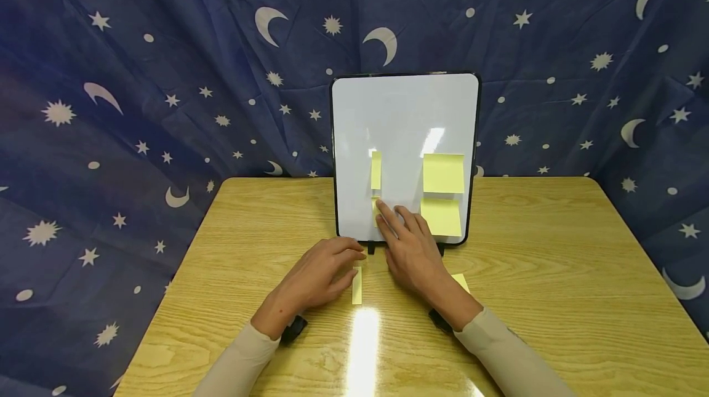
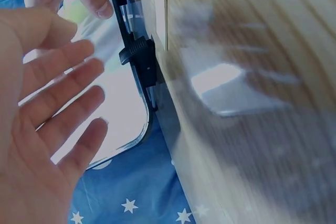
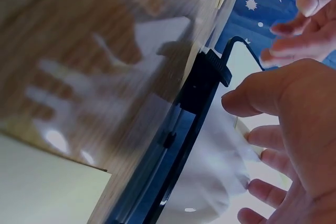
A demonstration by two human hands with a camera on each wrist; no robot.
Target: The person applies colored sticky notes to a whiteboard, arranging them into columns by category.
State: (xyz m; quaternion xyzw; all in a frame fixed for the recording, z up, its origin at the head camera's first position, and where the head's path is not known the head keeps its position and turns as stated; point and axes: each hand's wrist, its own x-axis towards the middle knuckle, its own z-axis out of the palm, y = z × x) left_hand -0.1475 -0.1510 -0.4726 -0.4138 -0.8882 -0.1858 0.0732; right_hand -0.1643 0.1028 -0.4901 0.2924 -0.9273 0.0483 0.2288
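Observation:
A black-rimmed whiteboard (image 1: pixel 404 114) stands upright on the table. With extended fingers, my right hand (image 1: pixel 414 249) touches a narrow yellow sticky note (image 1: pixel 375 215) low on the board, partly covering it. Above that one sticks another narrow yellow note (image 1: pixel 376 170). Two square yellow notes, an upper one (image 1: pixel 443 173) and a lower one (image 1: pixel 441 217), are on the board's right side. My left hand (image 1: pixel 324 271) hovers loosely over the table with nothing in its grasp, as the left wrist view also shows. Beside its fingertips lies a narrow yellow strip (image 1: pixel 357 287).
Partly hidden by my right forearm, a square yellow sticky pad (image 1: pixel 461 282) lies on the wooden table (image 1: pixel 554 274). Black feet (image 1: pixel 371 248) support the board's lower edge. A blue curtain (image 1: pixel 166 64) with moons and stars hangs behind and at the sides.

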